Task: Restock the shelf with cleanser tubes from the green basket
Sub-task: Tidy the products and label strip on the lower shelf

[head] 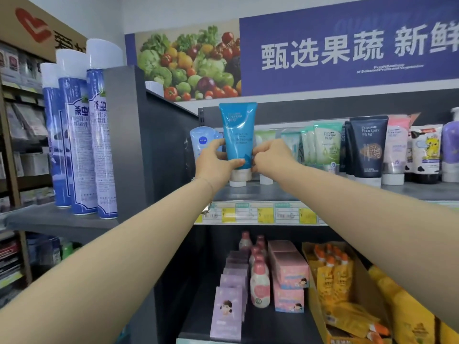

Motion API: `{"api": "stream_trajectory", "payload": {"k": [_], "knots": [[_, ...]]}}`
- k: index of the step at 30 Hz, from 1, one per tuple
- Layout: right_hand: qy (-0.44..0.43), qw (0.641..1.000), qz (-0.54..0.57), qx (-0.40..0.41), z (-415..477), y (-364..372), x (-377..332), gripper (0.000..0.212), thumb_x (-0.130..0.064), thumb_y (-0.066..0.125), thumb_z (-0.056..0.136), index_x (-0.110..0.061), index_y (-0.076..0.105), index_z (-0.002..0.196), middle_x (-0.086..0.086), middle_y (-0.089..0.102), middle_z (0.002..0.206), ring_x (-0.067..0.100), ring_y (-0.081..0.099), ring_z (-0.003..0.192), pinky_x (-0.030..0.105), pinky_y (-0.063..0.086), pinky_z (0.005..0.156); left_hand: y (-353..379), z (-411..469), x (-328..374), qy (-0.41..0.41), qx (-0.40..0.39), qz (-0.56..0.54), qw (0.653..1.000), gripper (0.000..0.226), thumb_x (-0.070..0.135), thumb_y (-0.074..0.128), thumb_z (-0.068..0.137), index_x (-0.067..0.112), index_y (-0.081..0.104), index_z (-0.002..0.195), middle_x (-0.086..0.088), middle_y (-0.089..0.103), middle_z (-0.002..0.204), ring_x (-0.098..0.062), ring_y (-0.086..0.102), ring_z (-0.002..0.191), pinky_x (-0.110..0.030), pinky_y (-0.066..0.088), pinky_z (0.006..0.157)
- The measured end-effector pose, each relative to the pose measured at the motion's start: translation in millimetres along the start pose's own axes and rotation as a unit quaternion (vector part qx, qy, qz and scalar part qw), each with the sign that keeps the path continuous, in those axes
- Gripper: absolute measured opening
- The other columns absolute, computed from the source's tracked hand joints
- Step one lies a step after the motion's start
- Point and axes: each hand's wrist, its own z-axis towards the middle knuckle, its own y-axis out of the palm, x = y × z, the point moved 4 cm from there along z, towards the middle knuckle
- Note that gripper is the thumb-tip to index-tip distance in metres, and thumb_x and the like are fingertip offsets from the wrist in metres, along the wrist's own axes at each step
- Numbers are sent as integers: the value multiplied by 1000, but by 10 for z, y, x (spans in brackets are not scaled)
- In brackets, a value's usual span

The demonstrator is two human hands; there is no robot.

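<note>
Blue cleanser tube (238, 130) in grip of left hand (214, 167) and right hand (272, 157)

A plain white wall (173, 11) runs across the top. Fixed to it is a long blue banner with large white Chinese lettering (347, 50), and at its left end a printed photograph of mixed fruit and vegetables (188, 63). A dark grey upright metal panel (129, 135) divides the bays. Left of it, a grey side ledge (62, 222) carries three tall blue-and-white spray cans (77, 135). Above them sits a brown cardboard box with a red heart logo (32, 28), over a brown wooden rack (12, 170) of packets. The light is even and bright.
</note>
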Motion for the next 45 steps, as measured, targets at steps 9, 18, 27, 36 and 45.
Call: {"api": "stream_trajectory", "payload": {"k": [9, 18, 27, 36, 45], "knots": [[17, 995, -94, -20, 125, 342, 165, 19, 3, 46, 83, 0, 63, 91, 8, 54, 76, 17, 44, 62, 23, 35, 53, 101, 296, -398, -6, -2, 116, 993, 52, 13, 72, 82, 19, 53, 129, -3, 64, 121, -16, 58, 103, -27, 45, 89], [-26, 987, -145, -57, 147, 453, 245, 23, 0, 44, 87, 0, 58, 105, 13, 55, 96, 25, 50, 84, 26, 37, 62, 225, 427, -552, -34, -35, 176, 983, 40, 19, 66, 87, 12, 45, 121, -8, 57, 128, -25, 55, 115, -33, 45, 88], [-50, 986, -141, -73, 120, 513, 257, 9, -6, 48, 84, -7, 55, 90, 6, 56, 85, 18, 52, 71, 24, 36, 52, 248, 356, -501, -38, -81, 298, 950, 35, 15, 56, 91, 6, 38, 119, -14, 53, 119, -20, 47, 90, -30, 39, 75], [-137, 946, -288, 61, -109, 428, 82, 14, -22, 40, 93, -14, 51, 91, 4, 60, 94, 23, 52, 78, 32, 37, 64, 138, 203, -354, 14, 45, 183, 982, 21, 11, 55, 87, 11, 44, 105, -8, 55, 103, -26, 55, 88, -42, 50, 81], [-280, 874, -393, 60, -480, 207, -99, 26, -19, 40, 91, -15, 52, 114, 3, 60, 106, 21, 45, 89, 31, 28, 73, 93, -170, -57, 178, 9, 334, 925, 8, 10, 50, 87, 15, 51, 92, -3, 57, 95, -26, 55, 82, -39, 49, 71]]}}
